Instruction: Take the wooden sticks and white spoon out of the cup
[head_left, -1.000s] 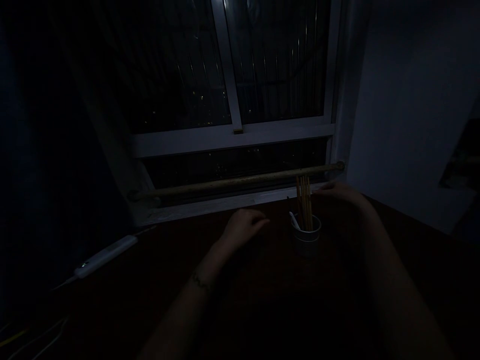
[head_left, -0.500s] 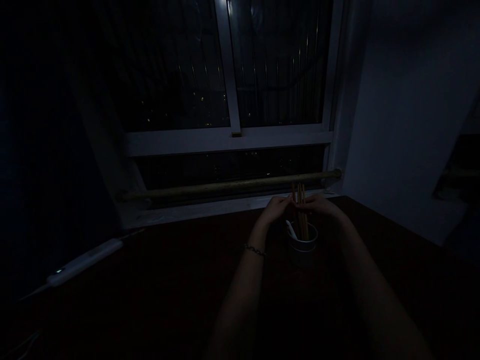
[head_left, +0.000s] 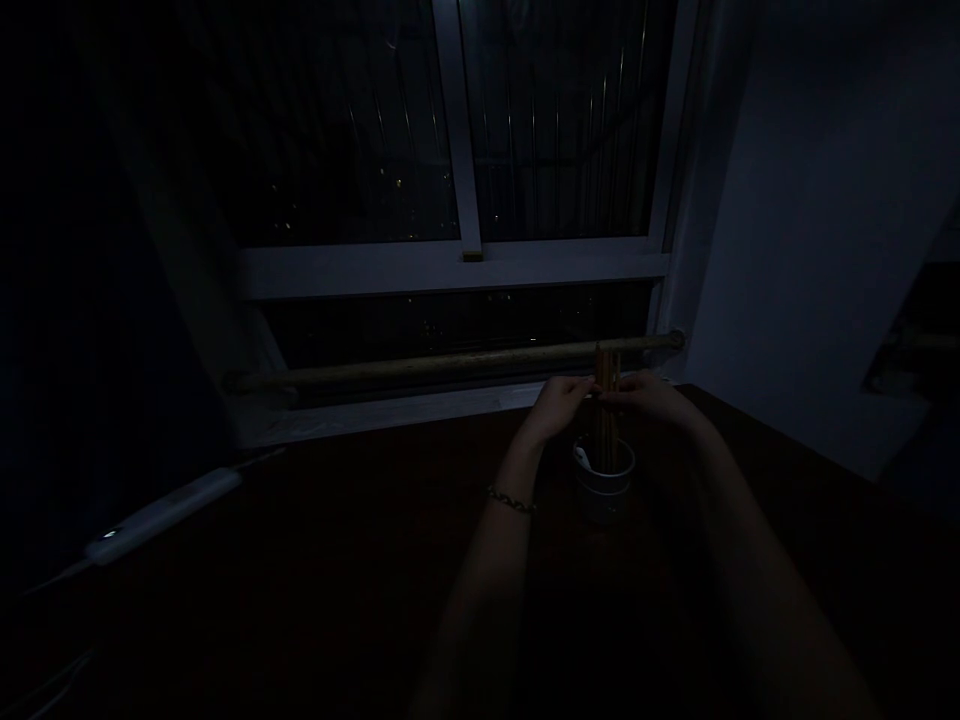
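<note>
2 bare hands meet over a dark table (head_left: pixel 300 600) by the window. Far off to the left of the fingers lies a pale power strip (head_left: pixel 161 515). The left hand (head_left: pixel 559 405) pinches a bundle of wooden chopsticks (head_left: pixel 604 400) from the left, fingers closed on it. The chopsticks stand upright in a white cup (head_left: pixel 604 485) just below the fingertips. The right hand (head_left: pixel 649 398) closes on the same bundle from the right. Behind the fingers runs a metal rail (head_left: pixel 450 365).

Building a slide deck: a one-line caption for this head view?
Both hands, left hand and right hand, pinch upright chopsticks in a white cup by a dark window.
</note>
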